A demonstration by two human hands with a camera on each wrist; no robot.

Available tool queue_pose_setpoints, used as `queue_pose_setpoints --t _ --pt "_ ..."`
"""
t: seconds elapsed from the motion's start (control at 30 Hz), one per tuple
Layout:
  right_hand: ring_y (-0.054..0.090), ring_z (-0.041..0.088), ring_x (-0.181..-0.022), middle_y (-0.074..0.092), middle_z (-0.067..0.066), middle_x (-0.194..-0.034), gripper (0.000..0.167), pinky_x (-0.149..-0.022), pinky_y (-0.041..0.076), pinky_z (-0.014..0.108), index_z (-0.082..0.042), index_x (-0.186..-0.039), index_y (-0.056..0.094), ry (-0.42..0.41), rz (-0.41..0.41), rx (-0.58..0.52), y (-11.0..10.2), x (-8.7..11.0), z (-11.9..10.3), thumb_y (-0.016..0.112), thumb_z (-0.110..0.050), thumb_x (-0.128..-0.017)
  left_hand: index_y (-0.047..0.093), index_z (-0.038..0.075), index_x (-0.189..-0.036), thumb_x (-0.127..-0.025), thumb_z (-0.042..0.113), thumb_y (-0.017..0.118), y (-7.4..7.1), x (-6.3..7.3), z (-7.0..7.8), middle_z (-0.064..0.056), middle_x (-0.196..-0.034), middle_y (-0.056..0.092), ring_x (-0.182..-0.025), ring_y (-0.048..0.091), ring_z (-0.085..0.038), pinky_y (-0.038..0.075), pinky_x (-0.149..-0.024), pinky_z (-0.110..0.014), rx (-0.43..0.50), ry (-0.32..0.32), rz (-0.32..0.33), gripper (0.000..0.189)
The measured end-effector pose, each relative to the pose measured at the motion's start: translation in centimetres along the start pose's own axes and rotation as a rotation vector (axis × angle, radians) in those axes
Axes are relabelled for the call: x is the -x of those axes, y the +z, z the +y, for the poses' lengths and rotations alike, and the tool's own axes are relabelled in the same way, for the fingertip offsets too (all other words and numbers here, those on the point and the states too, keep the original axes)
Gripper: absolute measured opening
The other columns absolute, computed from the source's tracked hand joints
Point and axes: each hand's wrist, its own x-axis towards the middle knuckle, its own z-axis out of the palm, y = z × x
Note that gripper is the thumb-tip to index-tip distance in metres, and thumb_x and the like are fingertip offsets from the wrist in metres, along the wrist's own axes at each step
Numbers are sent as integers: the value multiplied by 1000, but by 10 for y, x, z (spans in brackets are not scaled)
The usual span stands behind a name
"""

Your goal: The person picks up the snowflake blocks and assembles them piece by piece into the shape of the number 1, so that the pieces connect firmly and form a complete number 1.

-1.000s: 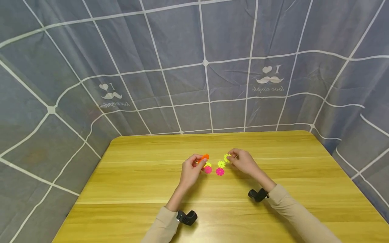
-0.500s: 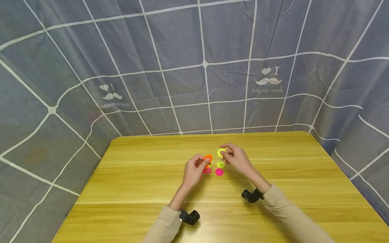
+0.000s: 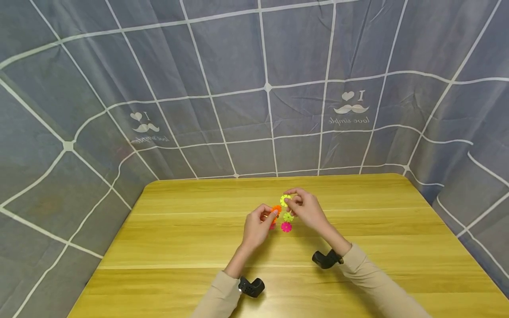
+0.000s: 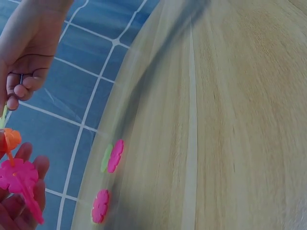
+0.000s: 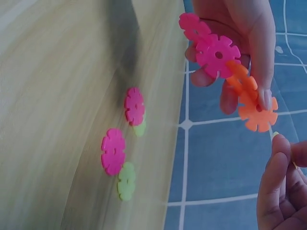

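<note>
Four linked discs, two pink and two orange, are forming a chain (image 5: 208, 53) in the left grip (image 3: 256, 227), whose thumb and fingers are pinching the end orange disc (image 5: 254, 120); the pink discs are sitting back under that palm. Opposite it, the right grip (image 3: 309, 210) is pinching a single yellow disc (image 3: 282, 199) between thumb and fingertips. Both grips are hovering above the wooden surface (image 3: 179, 243), and the yellow disc is standing close to the orange end; whether they are touching, I cannot tell.

Below the right grip's fingertips, a yellow-green disc (image 3: 288, 217) is lying on the surface, with a flat pink disc (image 3: 286, 227) just beside it, nearer the person. Below the left grip, another pink disc (image 5: 134, 103) is lying, partly covering a second yellow-green disc (image 5: 139, 127) in the right wrist view. Behind each grip, a beige sleeve is ending near a black wrist camera. Beyond both, a grey-blue curtain (image 3: 238, 110) is hanging, its white lines crossing.
</note>
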Motion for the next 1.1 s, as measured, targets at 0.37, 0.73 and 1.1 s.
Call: queue_pose_setpoints --t 0.37,0.73,1.1 --pt "52 8 -51 66 18 -71 23 -47 42 19 2 -114 60 -5 23 -10 5 2 -2 60 -10 -94 66 6 -91 -93 23 64 4 2 1 -24 -81 69 -64 66 -33 41 -48 -15 -16 25 14 17" --pt "52 7 -49 67 17 -68 20 -46 43 19 2 -110 61 -36 76 -15 12 5 0 61 -7 -92 65 8 -90 -93 23 64 8 5 7 -21 -76 69 -61 65 -28 42 -48 -15 -51 53 56 15" --pt "53 3 -50 63 31 -71 21 -48 47 18 12 -110 59 30 133 -121 18 15 -25 56 4 -91 64 6 -85 -91 13 65 17 7 10 -7 -71 69 -61 61 -9 42 -51 -17 -177 170 183 10"
